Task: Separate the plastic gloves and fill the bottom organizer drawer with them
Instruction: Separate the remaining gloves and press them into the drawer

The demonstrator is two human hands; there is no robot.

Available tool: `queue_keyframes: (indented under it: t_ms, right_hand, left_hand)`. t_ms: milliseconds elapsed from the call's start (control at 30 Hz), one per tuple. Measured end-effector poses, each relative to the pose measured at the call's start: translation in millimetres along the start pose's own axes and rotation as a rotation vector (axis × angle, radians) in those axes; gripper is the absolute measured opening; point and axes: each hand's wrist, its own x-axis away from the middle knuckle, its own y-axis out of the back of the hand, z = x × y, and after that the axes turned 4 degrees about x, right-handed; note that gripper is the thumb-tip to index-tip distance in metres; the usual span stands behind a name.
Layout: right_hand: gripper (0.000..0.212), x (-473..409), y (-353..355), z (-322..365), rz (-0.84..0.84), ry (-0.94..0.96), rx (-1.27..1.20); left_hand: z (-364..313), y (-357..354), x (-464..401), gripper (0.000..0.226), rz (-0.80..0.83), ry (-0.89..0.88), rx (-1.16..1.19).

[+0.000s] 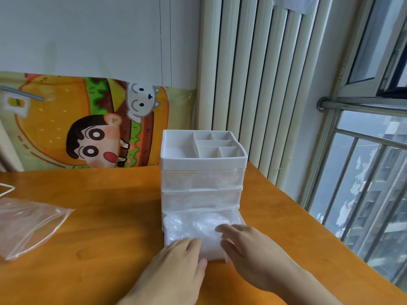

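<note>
The left hand (176, 260) lies with fingers straight and together, their tips pressing on the crumpled clear plastic gloves (193, 227). The right hand (244, 245) is beside it, fingers spread and relaxed, also resting on the heap. Under both palms the gloves fill the pulled-out bottom drawer (169, 241) of a white plastic desk organizer (202, 168) — its two upper translucent drawers closed, divided tray on top. Everything stands on an orange wooden table (105, 238). Well left of the fingers lies an empty-looking clear zip bag (28, 227); beyond, a cartoon burger cushion (88, 124).
</note>
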Motion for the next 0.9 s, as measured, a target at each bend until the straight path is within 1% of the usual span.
queue_keyframes:
  t_ms: [100, 167, 233, 267, 333, 367, 433, 467, 533, 633, 700, 767, 800, 833, 867, 900]
  right_hand:
    - [0.026, 9.4, -1.9, -3.4, -0.113, 0.071, 0.076]
    - [0.029, 12.8, -6.7, -4.7, -0.159, 0.098, 0.114]
    - [0.041, 13.2, -9.7, -3.1, -0.137, 0.053, 0.118]
    - [0.049, 13.0, -8.6, -0.5, -0.095, 0.021, 0.106]
    - [0.062, 10.7, -4.7, 3.7, -0.019, -0.026, 0.084]
    - [0.065, 9.0, -2.1, 6.0, 0.007, -0.041, 0.075]
    - [0.063, 4.8, 0.7, 9.4, 0.036, -0.05, 0.099]
    - [0.06, 2.8, 0.8, 10.0, 0.036, -0.044, 0.127]
    - [0.055, -1.6, 0.9, 10.9, 0.026, -0.018, 0.152]
    - [0.049, -8.9, -0.4, 10.1, 0.038, 0.03, 0.152]
    - [0.048, -11.2, -1.0, 7.1, 0.064, 0.029, 0.126]
    - [0.049, -9.8, -1.3, 2.4, 0.062, 0.024, 0.078]
    - [0.049, -8.1, 0.3, 1.5, 0.053, 0.019, 0.077]
    - [0.049, -4.0, 0.8, 0.4, 0.042, 0.01, 0.087]
    - [0.049, 0.2, 2.0, -0.7, 0.016, 0.006, 0.094]
    - [0.049, 5.4, 2.1, -2.7, -0.023, 0.008, 0.091]
  left_hand:
    - [5.2, -2.3, 3.9, 0.029, -0.092, -0.044, -0.097]
    - [5.1, 1.0, 4.3, 0.034, -0.171, 0.025, -0.132]
    - [-1.3, 1.2, -1.2, 0.04, -0.186, 0.104, -0.126]
    - [-5.1, 2.4, -6.7, 0.041, -0.159, 0.141, -0.086]
    - [-5.4, 1.7, -19.2, 0.041, -0.118, 0.192, -0.121]
    - [-5.7, 0.1, -26.4, 0.04, -0.058, 0.209, -0.157]
    - [-3.6, -8.2, -40.5, 0.039, 0.073, 0.247, -0.203]
    - [-2.3, -13.9, -47.8, 0.036, 0.1, 0.27, -0.201]
    - [-2.1, -20.0, -57.9, 0.032, 0.118, 0.316, -0.173]
    - [-0.3, -22.2, -67.2, 0.036, 0.119, 0.366, -0.132]
    - [3.1, -19.2, -66.9, 0.033, 0.137, 0.367, -0.059]
    - [6.0, -13.1, -59.3, 0.019, 0.07, 0.328, 0.072]
    - [7.8, -10.5, -54.3, 0.013, -0.005, 0.295, 0.116]
    - [9.3, -8.6, -47.9, 0.011, -0.091, 0.255, 0.142]
    - [11.3, -6.6, -42.6, 0.014, -0.171, 0.207, 0.159]
    - [15.3, -7.5, -37.2, 0.024, -0.23, 0.161, 0.166]
